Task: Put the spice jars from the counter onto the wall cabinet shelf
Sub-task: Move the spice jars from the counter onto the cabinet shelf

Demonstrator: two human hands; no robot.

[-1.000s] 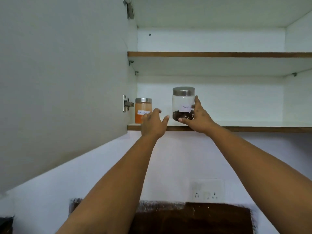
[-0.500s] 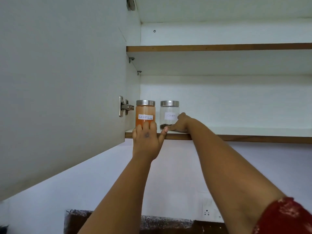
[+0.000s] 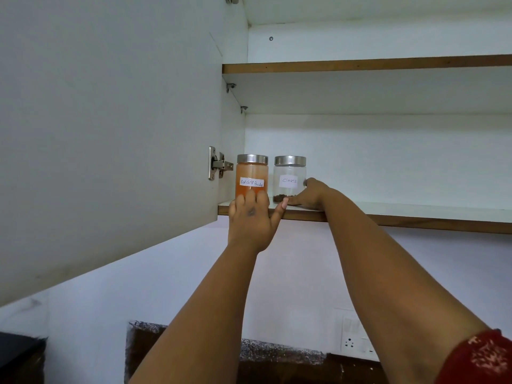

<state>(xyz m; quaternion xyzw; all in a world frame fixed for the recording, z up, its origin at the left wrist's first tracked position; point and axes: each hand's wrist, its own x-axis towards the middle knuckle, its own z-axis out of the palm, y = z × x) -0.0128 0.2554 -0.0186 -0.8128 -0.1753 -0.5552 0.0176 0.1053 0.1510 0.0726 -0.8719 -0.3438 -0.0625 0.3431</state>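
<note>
Head view, left to right. Open cabinet door point(image 3: 110, 128) fills the left side, with its metal hinge point(image 3: 219, 164) seen at the inner edge. Just right of the hinge, the red chilli powder jar point(image 3: 251, 173) is stood upright on the lower shelf point(image 3: 388, 214), near the front edge; steel lid, handwritten label, orange powder nearly to the top. Left hand point(image 3: 250, 217) is raised in front of it, straight fingers laid against the jar's lower front, thumb spread out to the right; nothing is clasped. Cloves jar point(image 3: 290, 178) is stood upright just beside the chilli jar, a narrow gap between them, only a thin dark layer of cloves at the bottom. Right hand point(image 3: 309, 194) is placed at this jar's right side, on the shelf surface, thumb run along the base at the front; the other fingers are hidden behind the glass, so a wrap-around grip is probable but not confirmed. Upper shelf point(image 3: 360, 63) is seen above. Red patterned sleeve point(image 3: 482, 358) at lower right. Wall socket point(image 3: 356, 342) and dark counter backsplash point(image 3: 277, 356) are seen below, between the forearms.
</note>
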